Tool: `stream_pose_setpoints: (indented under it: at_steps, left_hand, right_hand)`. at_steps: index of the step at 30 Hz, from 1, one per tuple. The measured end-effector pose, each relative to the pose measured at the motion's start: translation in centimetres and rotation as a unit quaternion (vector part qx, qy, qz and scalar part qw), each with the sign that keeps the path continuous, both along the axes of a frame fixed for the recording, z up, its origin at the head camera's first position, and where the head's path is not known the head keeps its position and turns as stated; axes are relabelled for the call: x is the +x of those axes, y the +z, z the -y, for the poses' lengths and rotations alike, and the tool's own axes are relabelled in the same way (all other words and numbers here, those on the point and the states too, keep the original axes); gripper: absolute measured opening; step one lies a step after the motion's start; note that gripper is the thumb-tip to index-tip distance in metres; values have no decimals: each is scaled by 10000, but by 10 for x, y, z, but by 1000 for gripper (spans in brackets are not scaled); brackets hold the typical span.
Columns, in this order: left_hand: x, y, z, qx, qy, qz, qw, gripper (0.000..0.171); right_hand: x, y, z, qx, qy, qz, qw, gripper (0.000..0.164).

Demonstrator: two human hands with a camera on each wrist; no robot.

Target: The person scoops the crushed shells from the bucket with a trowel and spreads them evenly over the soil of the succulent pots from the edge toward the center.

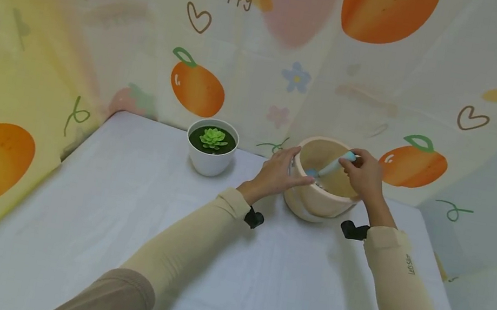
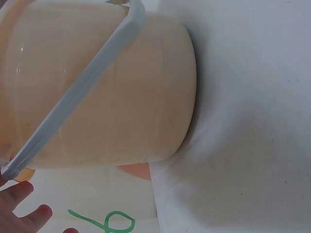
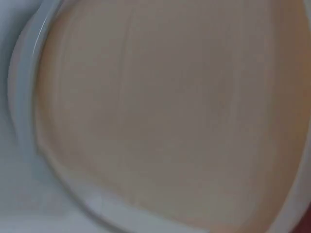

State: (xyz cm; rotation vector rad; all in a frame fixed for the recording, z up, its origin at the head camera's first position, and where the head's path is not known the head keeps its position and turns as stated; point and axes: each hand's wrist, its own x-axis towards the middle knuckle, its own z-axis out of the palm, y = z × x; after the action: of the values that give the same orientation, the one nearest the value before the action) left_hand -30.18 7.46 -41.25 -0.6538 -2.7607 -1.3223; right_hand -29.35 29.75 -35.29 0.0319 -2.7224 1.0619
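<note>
A beige bucket point(image 1: 319, 202) with a pale handle point(image 2: 73, 97) stands upright near the table's back edge. My left hand point(image 1: 275, 173) holds its left side, thumb along the front rim and fingers spread by the handle's end. In my right hand point(image 1: 366, 174), the fingers pinch the upper end of a slim light-blue tool point(image 1: 332, 166). It slants down to the left into the bucket, and a bluer end shows near the inner wall. What kind of tool it is, I cannot tell. The right wrist view looks into the beige bucket interior point(image 3: 160, 107).
Left of the bucket stands a white pot point(image 1: 209, 164) with a green succulent point(image 1: 213, 139). A white cloth covers the table point(image 1: 256, 288). Behind it hangs a curtain point(image 1: 253, 68) printed with oranges. A black wrist camera point(image 1: 354, 230) sits below the right hand.
</note>
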Motion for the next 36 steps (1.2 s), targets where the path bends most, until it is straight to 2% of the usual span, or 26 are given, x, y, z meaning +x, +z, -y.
stream_pose_setpoints:
  at_steps: [4,6,10,14,19,25,30,36]
  left_hand:
    - [0,-1,1,88,-19,60,9999,96]
    - [1,-1,2,148,-36,79,9999,96]
    - [1,-2,2,232,-26,99,9997,96]
    - [1,-3,2,165,10,59,9998,96]
    - [1,-5,0,200,-40,3,9998,96]
    - [-3,-4,1,291,-32,-72,9995,96]
    - [-5,-5,1,298,-116,-59,9995,98]
    - [-4,-7,0,349,-152,8,9993,98]
  right_hand:
    - [-5,1,16,-869,-127,413,9953,45]
    - [-7,1,24,-938,-229,576,9937,45]
    - [-9,2,32,-374,-381,672,9963,44]
    - [-7,5,31,24,-404,334,9986,40]
    - [-3,12,18,561,-214,-282,9978,32]
    - [-3,11,6,1294,90,-260,9912,28]
    - [-7,-2,1,1402,86,-195,9899,30]
    - [-12,-11,7,1299,85,-408,9907,29]
